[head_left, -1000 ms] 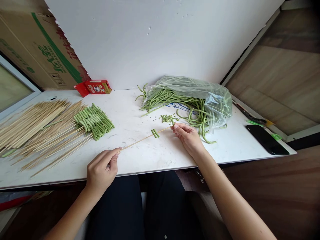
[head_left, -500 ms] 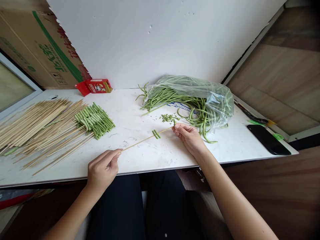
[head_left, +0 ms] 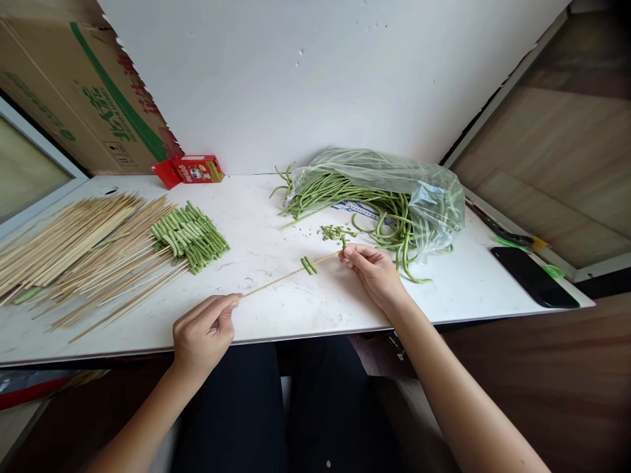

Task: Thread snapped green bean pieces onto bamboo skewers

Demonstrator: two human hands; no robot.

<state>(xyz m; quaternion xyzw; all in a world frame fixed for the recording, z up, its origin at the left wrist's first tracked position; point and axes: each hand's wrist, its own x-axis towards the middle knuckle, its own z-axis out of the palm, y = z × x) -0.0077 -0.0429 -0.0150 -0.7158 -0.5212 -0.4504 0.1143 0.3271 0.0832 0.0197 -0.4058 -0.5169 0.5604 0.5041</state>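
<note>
My left hand (head_left: 204, 326) pinches the near end of a thin bamboo skewer (head_left: 276, 280), which slants up to the right over the table. At its far tip, my right hand (head_left: 371, 270) is closed on a short green bean piece (head_left: 344, 242) that meets the skewer; whether the tip has gone through it is hidden by the fingers. Two more cut bean pieces (head_left: 308, 265) lie side by side by the skewer's middle; I cannot tell whether they touch it. To the left, several skewers threaded with bean pieces (head_left: 190, 236) are stacked together.
Loose bare skewers (head_left: 73, 243) spread across the table's left side. A clear plastic bag (head_left: 379, 167) of long green beans (head_left: 340, 190) lies at the back, with small bean ends (head_left: 335, 232) before it. A red box (head_left: 200, 169) stands back left; a black phone (head_left: 535, 276) lies right.
The view has shifted very slightly, so the things on the table appear a little further right. Both hands keep their hold on the skewer and the bean piece.
</note>
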